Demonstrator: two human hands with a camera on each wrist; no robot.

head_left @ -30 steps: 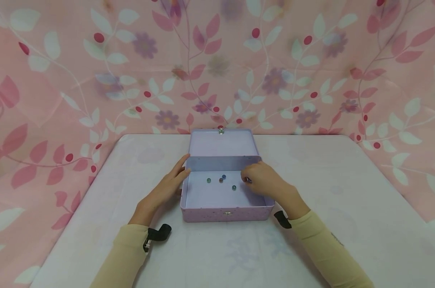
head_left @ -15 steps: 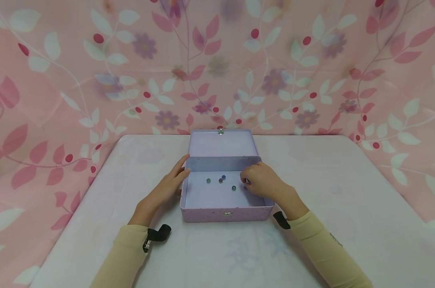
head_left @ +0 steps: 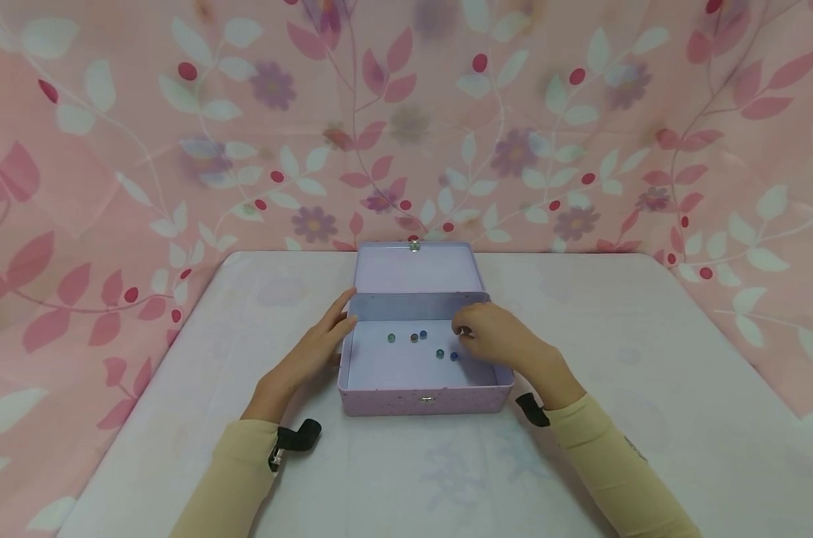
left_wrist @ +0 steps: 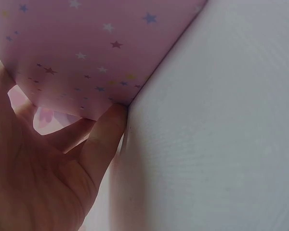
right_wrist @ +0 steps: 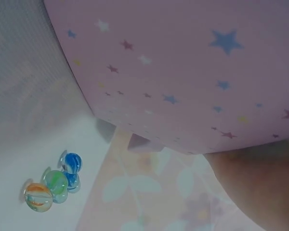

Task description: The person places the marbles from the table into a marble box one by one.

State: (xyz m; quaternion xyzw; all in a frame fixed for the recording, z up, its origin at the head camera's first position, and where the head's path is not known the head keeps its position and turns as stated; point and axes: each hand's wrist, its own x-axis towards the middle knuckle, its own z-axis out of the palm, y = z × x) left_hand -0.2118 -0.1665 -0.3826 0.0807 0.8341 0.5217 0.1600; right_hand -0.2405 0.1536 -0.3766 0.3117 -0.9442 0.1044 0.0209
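Note:
A lavender tin box (head_left: 420,401) lies open on the table. Several small glass marbles rest on its floor: two green marbles (head_left: 440,353), a brownish marble (head_left: 415,338) and two blue marbles (head_left: 454,356). My left hand (head_left: 305,355) is at the box's left wall, fingertips at the rim; in the left wrist view a digit touches the wall close to the table. My right hand (head_left: 497,336) reaches over the right wall, fingers loosely bent above the floor, with no marble showing between them. The right wrist view shows an orange marble (right_wrist: 38,197), a green marble (right_wrist: 56,180) and blue ones beside the box.
The raised lid (head_left: 416,267) leans back behind the box, its clasp (head_left: 415,245) at the top edge. A white patterned cloth (head_left: 299,493) covers the table. Directly behind hangs a pink floral curtain (head_left: 245,134).
A blue marble that was by my right fingertips now lies on the box floor below them, let go. Another blue marble has shifted slightly. My left hand stays in place.

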